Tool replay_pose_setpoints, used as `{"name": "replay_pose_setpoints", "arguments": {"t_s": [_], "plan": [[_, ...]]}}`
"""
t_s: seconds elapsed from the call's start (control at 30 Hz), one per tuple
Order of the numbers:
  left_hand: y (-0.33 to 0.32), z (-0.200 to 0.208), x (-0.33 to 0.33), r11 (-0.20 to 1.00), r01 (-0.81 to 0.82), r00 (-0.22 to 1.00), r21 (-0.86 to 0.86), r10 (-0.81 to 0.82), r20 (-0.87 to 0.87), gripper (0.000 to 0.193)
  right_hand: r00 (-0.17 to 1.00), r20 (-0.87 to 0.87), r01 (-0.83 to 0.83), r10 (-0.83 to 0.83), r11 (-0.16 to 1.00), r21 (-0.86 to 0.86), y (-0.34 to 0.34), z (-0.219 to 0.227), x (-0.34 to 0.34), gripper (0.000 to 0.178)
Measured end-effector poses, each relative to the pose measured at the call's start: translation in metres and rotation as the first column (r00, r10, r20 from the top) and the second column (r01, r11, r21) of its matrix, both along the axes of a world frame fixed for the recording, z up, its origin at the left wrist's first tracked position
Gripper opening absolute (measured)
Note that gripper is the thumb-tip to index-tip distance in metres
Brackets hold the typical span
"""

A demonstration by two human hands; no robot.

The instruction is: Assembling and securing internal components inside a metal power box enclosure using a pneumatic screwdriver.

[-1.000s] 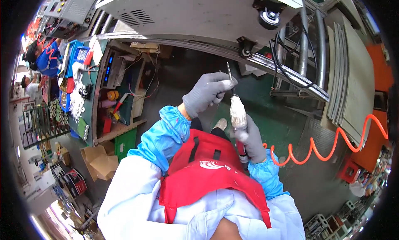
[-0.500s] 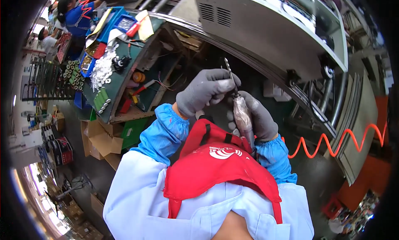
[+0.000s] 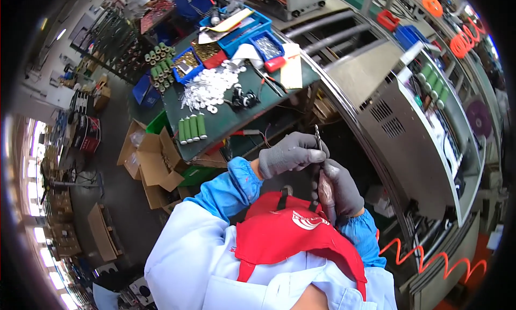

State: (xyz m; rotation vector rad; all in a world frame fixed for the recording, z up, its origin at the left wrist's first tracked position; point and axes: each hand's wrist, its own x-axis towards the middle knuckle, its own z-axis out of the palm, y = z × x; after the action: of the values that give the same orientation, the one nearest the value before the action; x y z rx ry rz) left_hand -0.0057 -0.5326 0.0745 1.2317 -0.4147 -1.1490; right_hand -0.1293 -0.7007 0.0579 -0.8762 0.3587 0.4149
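Observation:
My right hand point(image 3: 344, 186), in a grey glove, is wrapped around a slim air drill point(image 3: 326, 190) whose body is covered in clear wrapping. A metal bit point(image 3: 319, 138) with spiral flutes points up and away from the tool's front. My left hand point(image 3: 293, 153), gloved likewise, pinches the bit near its base, thumb and fingers closed on it. Both hands are held in front of my red apron point(image 3: 290, 224). The chuck is partly hidden behind the fingers.
Left of my hands, a green-topped bench point(image 3: 172, 103) bears white plastic pieces point(image 3: 207, 89), green cylinders point(image 3: 192, 128), pliers point(image 3: 269, 80) and blue bins point(image 3: 266, 45). A grey metal cabinet point(image 3: 414, 143) lies on rails to the right. Cardboard boxes point(image 3: 156, 162) stand below the bench. An orange coiled hose point(image 3: 430, 261) hangs at right.
The view has turned left, so the bench now shows more fully and the cabinet sits farther right. Both hands keep their hold on the drill and bit.

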Motion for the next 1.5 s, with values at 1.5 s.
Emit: {"name": "replay_pose_setpoints", "arguments": {"t_s": [1.5], "plan": [[0.027, -0.168, 0.301, 0.604, -0.204, 0.962, 0.771, 0.270, 0.043, 0.035, 0.901, -0.258, 0.296, -0.348, 0.929, -0.220, 0.006, -0.037, 0.209, 0.032]]}}
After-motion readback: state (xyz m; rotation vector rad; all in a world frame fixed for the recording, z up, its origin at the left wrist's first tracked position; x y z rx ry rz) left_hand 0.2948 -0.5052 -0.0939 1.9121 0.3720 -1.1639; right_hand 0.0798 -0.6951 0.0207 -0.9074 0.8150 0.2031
